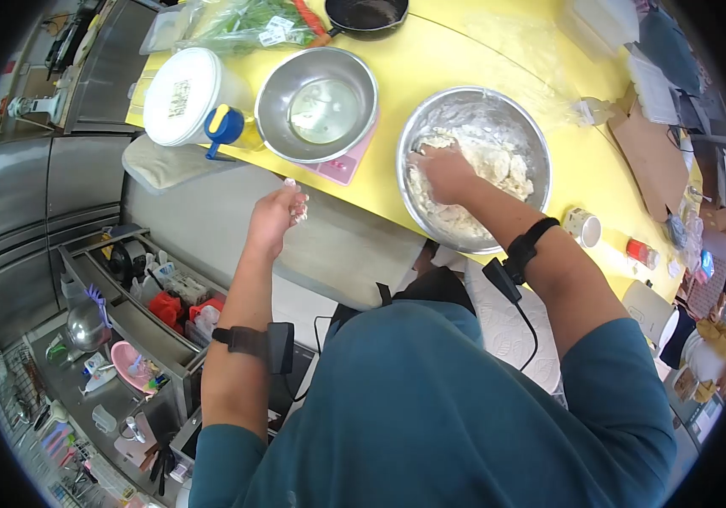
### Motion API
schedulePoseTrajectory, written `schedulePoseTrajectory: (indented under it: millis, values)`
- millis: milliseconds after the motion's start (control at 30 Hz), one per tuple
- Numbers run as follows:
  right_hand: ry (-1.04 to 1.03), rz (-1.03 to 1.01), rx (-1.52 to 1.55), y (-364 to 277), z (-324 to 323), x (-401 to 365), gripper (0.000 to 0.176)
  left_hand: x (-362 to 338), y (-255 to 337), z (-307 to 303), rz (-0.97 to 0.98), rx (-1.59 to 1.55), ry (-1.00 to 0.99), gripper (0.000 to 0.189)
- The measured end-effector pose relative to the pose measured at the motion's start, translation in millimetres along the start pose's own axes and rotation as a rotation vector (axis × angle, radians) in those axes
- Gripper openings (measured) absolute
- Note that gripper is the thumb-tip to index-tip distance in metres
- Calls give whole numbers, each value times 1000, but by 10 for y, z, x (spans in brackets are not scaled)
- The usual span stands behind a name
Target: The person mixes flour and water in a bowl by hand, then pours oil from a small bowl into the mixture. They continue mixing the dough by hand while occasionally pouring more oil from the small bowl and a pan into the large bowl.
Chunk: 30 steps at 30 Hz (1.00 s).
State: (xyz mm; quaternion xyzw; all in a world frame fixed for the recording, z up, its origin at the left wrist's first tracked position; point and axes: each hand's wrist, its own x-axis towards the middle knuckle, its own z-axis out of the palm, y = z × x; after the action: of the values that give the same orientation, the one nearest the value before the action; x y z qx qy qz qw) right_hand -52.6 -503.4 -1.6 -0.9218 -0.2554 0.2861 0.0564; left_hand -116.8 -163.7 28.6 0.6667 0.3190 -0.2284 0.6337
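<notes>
My right hand (445,173) is down inside a large steel mixing bowl (541,152), its fingers curled into pale, lumpy dough (507,172). Loose flour coats the bowl's inner wall. My left hand (271,218) hangs in the air just off the table's front edge, fingers loosely bent and apart, with bits of dough stuck to them and nothing held. Beyond it, a second steel bowl (274,93) contains some clear, slightly yellowish liquid and rests partly over a pink kitchen scale (348,166). Fingertips of the right hand are partly hidden in the dough.
On the yellow table (418,51) stand a white lidded tub (181,97), a blue-lidded jug (226,125), a dark frying pan (367,17) and bagged greens (249,24). A paper cup (583,227) is right of the mixing bowl. An open drawer (164,288) lies at lower left.
</notes>
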Motion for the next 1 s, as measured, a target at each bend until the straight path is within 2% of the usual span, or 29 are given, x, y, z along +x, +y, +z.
schedulePoseTrajectory:
  millis: [200, 300, 400, 467, 533, 600, 733, 900, 1000]
  values:
    - [152, 50, 11, 63, 157, 166, 59, 317, 292, -40, 20, -37, 90, 41]
    - [253, 175, 109, 91, 83, 104, 53, 570, 313, -1, 45, -18, 120, 37]
    - [241, 233, 213, 125, -10, -219, 56, 708, 262, 40, 42, -35, 87, 26]
    - [167, 217, 55, 116, -9, -464, 61, 751, 283, 104, 41, -123, 34, 21]
    - [71, 218, -37, 83, -5, -663, 65, 693, 290, 137, 47, -263, -10, 16]
    - [-42, 235, -57, 49, 53, -800, 67, 650, 298, 133, 70, -274, 2, 14]
    - [-56, 264, 49, 76, 413, -780, 66, 391, 386, 194, 126, -207, 5, 12]
    - [-9, 130, 217, 303, 267, -671, 68, -132, 508, 309, 226, -7, 80, 14]
    - [211, 50, 574, 638, 80, -821, 56, -423, 639, 377, 290, 148, 124, 16]
